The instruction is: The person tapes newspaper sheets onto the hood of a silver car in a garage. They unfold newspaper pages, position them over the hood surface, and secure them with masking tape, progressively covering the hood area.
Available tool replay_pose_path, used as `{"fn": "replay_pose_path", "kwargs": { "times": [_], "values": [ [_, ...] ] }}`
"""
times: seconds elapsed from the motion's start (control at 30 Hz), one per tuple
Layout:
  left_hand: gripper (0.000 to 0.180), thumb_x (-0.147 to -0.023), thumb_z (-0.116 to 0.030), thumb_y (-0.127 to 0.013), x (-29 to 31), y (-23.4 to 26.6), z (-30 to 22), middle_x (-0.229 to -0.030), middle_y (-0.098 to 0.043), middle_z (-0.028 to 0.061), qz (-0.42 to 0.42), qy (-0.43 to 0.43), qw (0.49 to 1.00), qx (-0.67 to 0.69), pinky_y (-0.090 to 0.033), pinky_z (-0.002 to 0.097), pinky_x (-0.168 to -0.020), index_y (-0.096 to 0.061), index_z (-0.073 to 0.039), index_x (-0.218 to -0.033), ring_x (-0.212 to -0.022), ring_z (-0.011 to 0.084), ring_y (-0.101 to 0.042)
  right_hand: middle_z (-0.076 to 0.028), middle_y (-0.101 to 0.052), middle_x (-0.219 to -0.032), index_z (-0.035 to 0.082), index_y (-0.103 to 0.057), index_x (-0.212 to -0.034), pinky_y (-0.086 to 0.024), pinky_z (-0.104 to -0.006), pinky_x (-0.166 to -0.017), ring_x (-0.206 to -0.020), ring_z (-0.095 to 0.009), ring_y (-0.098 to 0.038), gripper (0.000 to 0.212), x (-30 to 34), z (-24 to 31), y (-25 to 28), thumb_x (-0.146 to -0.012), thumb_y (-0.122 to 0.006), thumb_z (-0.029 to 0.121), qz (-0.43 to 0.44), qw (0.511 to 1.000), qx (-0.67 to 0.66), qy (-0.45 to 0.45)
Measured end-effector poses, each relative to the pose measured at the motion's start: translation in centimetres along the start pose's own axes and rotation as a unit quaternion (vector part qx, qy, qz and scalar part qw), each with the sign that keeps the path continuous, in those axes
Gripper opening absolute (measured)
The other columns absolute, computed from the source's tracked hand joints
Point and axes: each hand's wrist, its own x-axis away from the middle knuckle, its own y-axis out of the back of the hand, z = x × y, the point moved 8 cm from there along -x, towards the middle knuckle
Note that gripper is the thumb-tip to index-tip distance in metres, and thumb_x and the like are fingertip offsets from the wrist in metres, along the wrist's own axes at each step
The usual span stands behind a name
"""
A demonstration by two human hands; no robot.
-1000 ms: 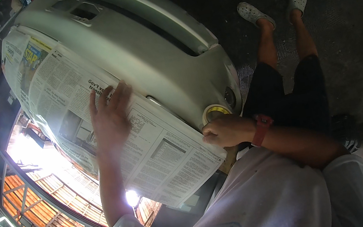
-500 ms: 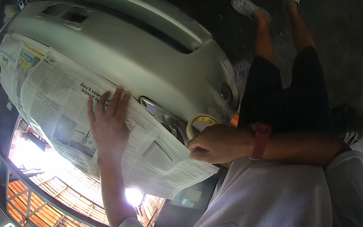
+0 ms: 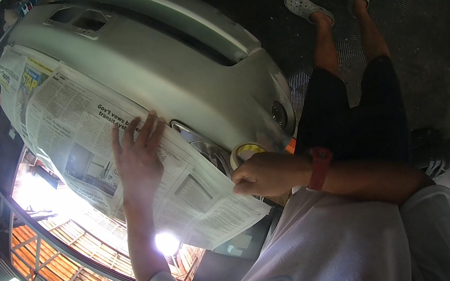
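Observation:
Sheets of newspaper (image 3: 73,116) lie over the glossy painted surface beside a pale green car bumper (image 3: 165,73). My left hand (image 3: 141,158) rests flat on the paper with its fingers spread, the fingertips near the edge along the bumper. A roll of masking tape (image 3: 237,152) shows just beyond my right hand (image 3: 272,173), which is closed, with a red watch on the wrist. The fingers seem to grip the roll near the paper's right end; the palm side is hidden. Between the paper and the bumper, part of a headlight (image 3: 201,144) remains visible.
A round fog light (image 3: 279,114) sits in the bumper's near end, with an orange piece (image 3: 291,145) beside it. My legs and pale clogs (image 3: 307,7) stand on the dark floor (image 3: 425,45). Bright reflections of a roof show on the glossy body.
My left hand has slid slightly down the newspaper, fingers still spread. My right hand stays closed at the tape roll, almost unmoved. The whole view has shifted a little.

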Motion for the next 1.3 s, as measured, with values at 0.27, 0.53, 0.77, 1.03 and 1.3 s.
{"fn": "replay_pose_path", "kwargs": {
  "times": [0.27,0.53,0.77,1.03,1.3],
  "values": [
    [0.061,-0.092,0.0,-0.065,0.7,-0.4,-0.8,-0.165,-0.061,-0.001,0.014,0.017,1.0,0.009,-0.027,0.0619,-0.138,-0.075,-0.024,-0.147,-0.152,0.0315,-0.052,-0.016,-0.073,-0.081,0.001,-0.072,-0.097,-0.056,-0.0446,-0.078,-0.079,-0.03,-0.076,0.036,-0.5,-1.1,0.2,-0.111,-0.064,0.033,0.005,1.0,0.016,-0.019],
    [0.053,-0.098,-0.002,-0.065,1.0,0.1,-1.1,-0.168,-0.057,0.0026,0.029,0.019,0.998,0.05,-0.025,0.0633,-0.139,-0.075,-0.023,-0.146,-0.156,0.0329,-0.049,-0.015,-0.074,-0.084,0.002,-0.072,-0.1,-0.055,-0.0447,-0.08,-0.082,-0.029,-0.075,0.035,-0.6,-1.2,0.4,-0.112,-0.064,0.035,0.034,0.998,-0.006,-0.043],
    [0.042,-0.098,-0.002,-0.061,0.0,0.7,0.4,-0.162,-0.061,0.0024,-0.022,0.06,0.995,0.081,-0.023,0.0636,-0.139,-0.079,-0.02,-0.131,-0.155,0.0322,-0.049,-0.014,-0.073,-0.085,0.002,-0.071,-0.102,-0.054,-0.0447,-0.08,-0.082,-0.027,-0.075,0.037,-0.8,-1.6,0.6,-0.113,-0.064,0.037,0.061,0.996,-0.003,-0.071],
    [0.043,-0.095,-0.004,-0.063,-0.1,-0.3,-0.9,-0.158,-0.065,-0.0013,-0.019,0.013,0.998,0.067,-0.023,0.0638,-0.139,-0.081,-0.021,-0.13,-0.153,0.0321,-0.051,-0.016,-0.072,-0.084,0.002,-0.071,-0.102,-0.055,-0.0456,-0.079,-0.081,-0.03,-0.074,0.034,-0.2,1.1,1.7,-0.112,-0.065,0.033,0.029,0.999,-0.002,-0.045],
    [0.034,-0.095,-0.007,-0.071,0.2,0.4,-1.6,-0.15,-0.069,0.0043,-0.069,0.03,0.991,0.107,-0.038,0.0606,-0.129,-0.082,-0.018,-0.126,-0.144,0.0336,-0.058,-0.018,-0.076,-0.089,0.002,-0.076,-0.101,-0.057,-0.0467,-0.082,-0.086,-0.033,-0.077,0.03,0.8,1.4,3.8,-0.11,-0.066,0.028,-0.067,0.995,0.07,-0.02]
  ]
}}
